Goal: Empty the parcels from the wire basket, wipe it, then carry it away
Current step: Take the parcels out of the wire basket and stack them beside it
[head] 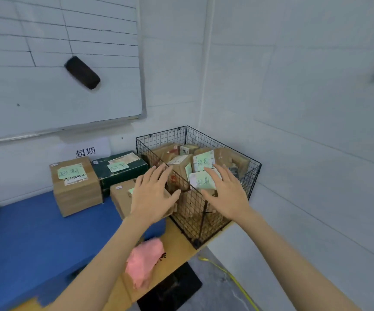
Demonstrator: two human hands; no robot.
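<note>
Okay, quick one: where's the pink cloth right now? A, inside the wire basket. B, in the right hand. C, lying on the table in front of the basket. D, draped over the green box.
C: the pink cloth lies on the wooden table in front of the wire basket, while the left hand and right hand are open and hold nothing.

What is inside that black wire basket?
Brown cardboard parcels fill the wire basket, several bearing pale green labels. The left hand and right hand hide some; anything beneath the top layer is covered.
</note>
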